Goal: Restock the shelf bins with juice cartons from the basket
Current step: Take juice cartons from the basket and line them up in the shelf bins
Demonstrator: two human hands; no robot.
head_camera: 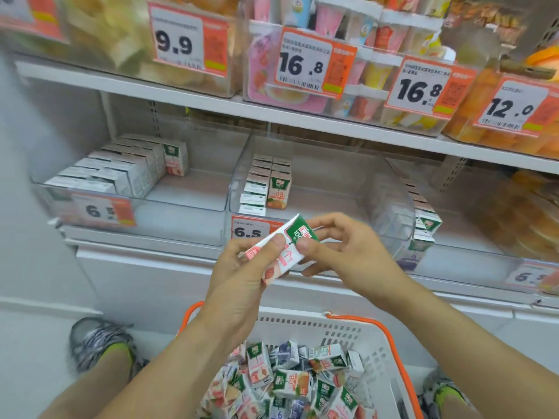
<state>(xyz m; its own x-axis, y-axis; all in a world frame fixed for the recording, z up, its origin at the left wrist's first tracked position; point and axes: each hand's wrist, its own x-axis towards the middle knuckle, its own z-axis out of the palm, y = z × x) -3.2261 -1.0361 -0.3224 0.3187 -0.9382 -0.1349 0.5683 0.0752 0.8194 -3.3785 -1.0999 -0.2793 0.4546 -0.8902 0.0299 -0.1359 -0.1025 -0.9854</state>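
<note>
Shop aisle, white shelves (193, 101) stacked with clear plastic bins and orange price tags, pretty blurry up top. Right in the middle, both hands are on one small juice carton (279, 247), white and pink with a green top. It's tilted, long axis running diagonally: green end up and to the right, pink fruit end down and to the left, printed face toward the camera. The left hand (242, 273) wraps the lower half with the thumb pressed across the front, and the right hand (341, 249) pinches the green end between thumb and fingertips.

Just behind the carton sits the middle bin (302, 189), with a short double row of cartons along its left side and a 6.5 tag (251, 231) on its front, partly hidden by the carton. Left of the carton, another bin (181, 204) has a bigger block of white cartons packed into its left half. Right of the carton, a third bin (453, 243) holds a row too, seen through the curved plastic corner.

Below the carton, a white basket (378, 352) with orange handles is full of loose cartons lying every which way. A sneaker (99, 343) shows left of the basket, another at the bottom right corner.
</note>
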